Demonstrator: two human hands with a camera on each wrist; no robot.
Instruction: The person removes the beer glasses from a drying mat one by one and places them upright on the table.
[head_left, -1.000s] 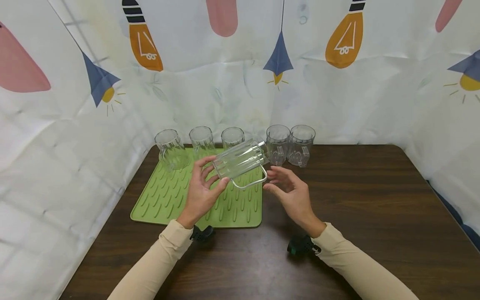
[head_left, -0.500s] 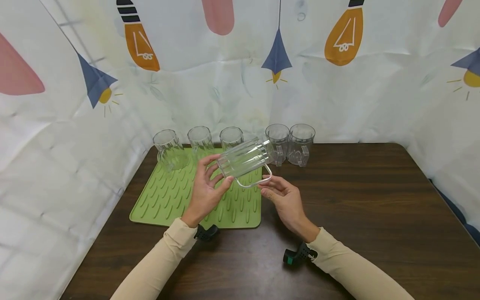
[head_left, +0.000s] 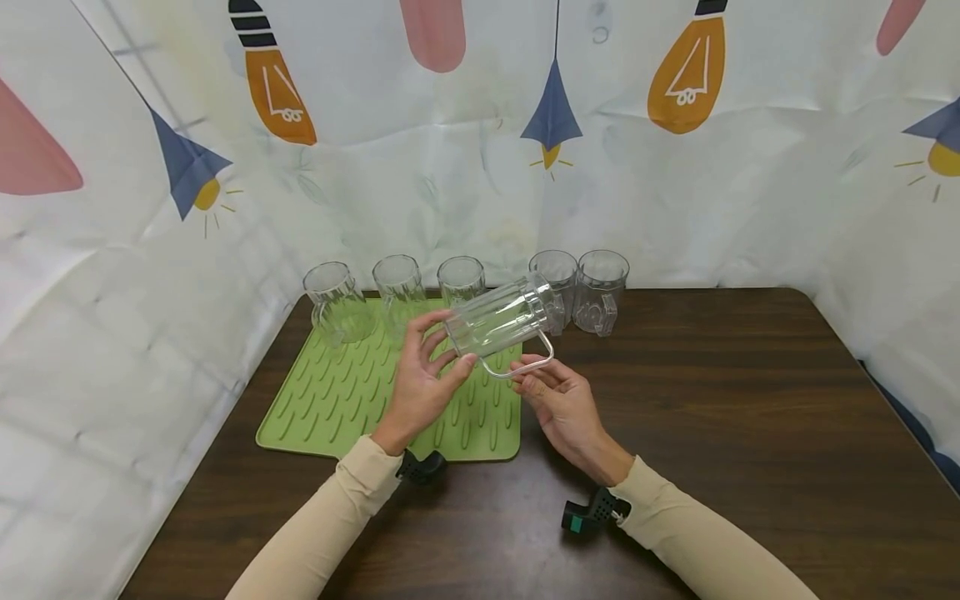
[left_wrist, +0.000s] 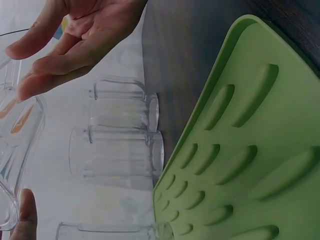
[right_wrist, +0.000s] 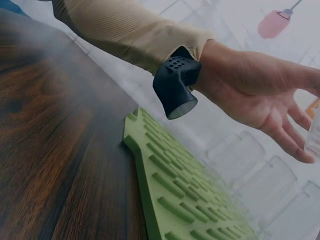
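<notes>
A clear glass mug (head_left: pixel 498 317) is held tilted above the green ridged mat (head_left: pixel 322 408), its handle facing down toward me. My left hand (head_left: pixel 420 387) grips the mug's left, lower end between thumb and fingers. At the handle is my right hand (head_left: pixel 562 408), thumb and fingertips pinching its lower right part. From the left wrist view, the right hand (left_wrist: pixel 80 45) reaches in beside the glass with thumb and fingers apart around the handle. The right wrist view shows the left hand (right_wrist: pixel 260 95) touching the mug (right_wrist: pixel 314 135) at the frame's edge.
Three more glass mugs stand along the mat's far side, the leftmost mug (head_left: pixel 341 304) at its corner. Two others, including the rightmost mug (head_left: pixel 600 292), stand close together on the dark wooden table (head_left: pixel 720 400). A patterned curtain (head_left: pixel 450 183) hangs behind.
The right hand has moved left from beside the mug to its handle, fingers now at it. The left hand has carried the mug slightly to the right.
</notes>
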